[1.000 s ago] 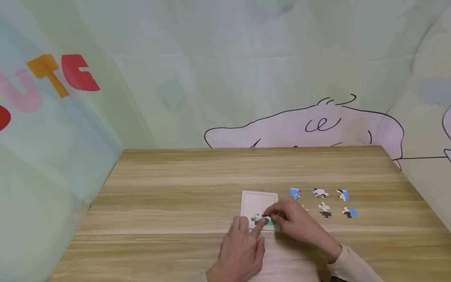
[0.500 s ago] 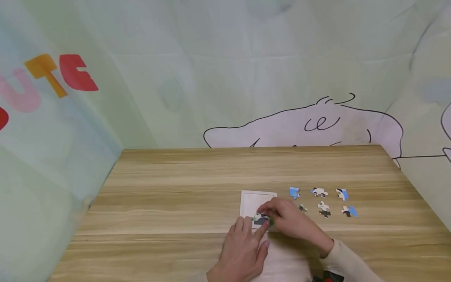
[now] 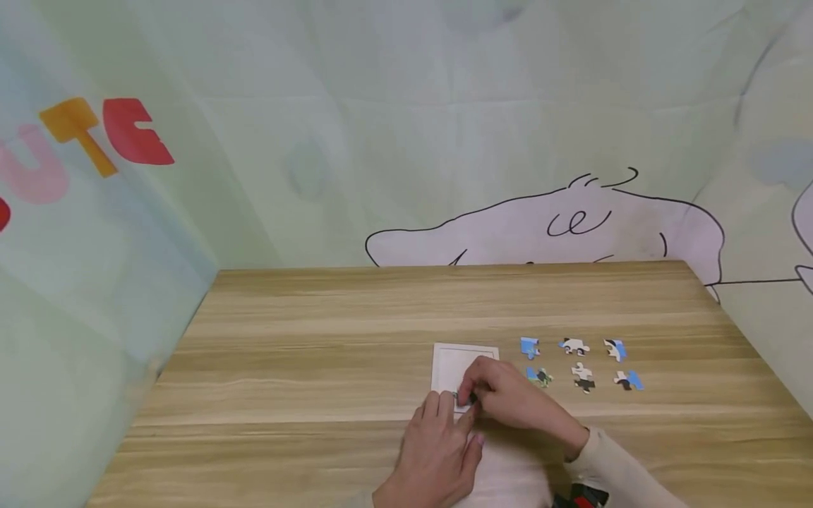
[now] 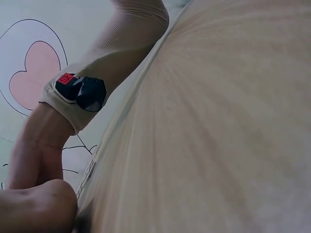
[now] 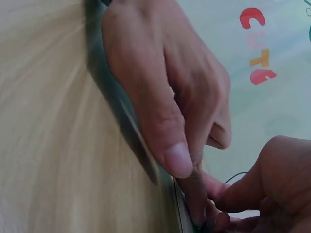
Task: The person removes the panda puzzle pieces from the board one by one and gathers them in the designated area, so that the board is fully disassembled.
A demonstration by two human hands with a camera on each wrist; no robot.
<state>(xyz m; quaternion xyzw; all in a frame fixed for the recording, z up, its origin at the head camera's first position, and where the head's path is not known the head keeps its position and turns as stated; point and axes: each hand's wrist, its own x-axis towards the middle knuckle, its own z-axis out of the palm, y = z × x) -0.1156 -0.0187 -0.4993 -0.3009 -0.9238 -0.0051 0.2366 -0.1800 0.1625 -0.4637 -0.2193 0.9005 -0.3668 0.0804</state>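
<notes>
A pale square puzzle tray [image 3: 454,367] lies on the table, with a few jigsaw pieces along its lower side. My left hand [image 3: 435,448] rests at the tray's near left edge, its index finger straight and touching the pieces. Over the tray's lower part, my right hand [image 3: 504,391] pinches a dark jigsaw piece [image 3: 471,399] with bent fingers, which mostly cover it. Close up in the right wrist view, the left hand's [image 5: 160,77] index fingertip meets the bunched fingertips of the right hand [image 5: 282,179]. The left wrist view does not show the pieces.
Several loose jigsaw pieces lie in two rows right of the tray, among them a blue piece [image 3: 530,347] and a black-and-white piece [image 3: 582,377]. The wooden table [image 3: 305,339] meets a printed cloth wall [image 3: 292,155] at its back and left.
My right hand has moved left over the tray, bringing the pinched piece toward the tray's lower left. A loose piece right of the tray is uncovered. My left hand has barely moved.
</notes>
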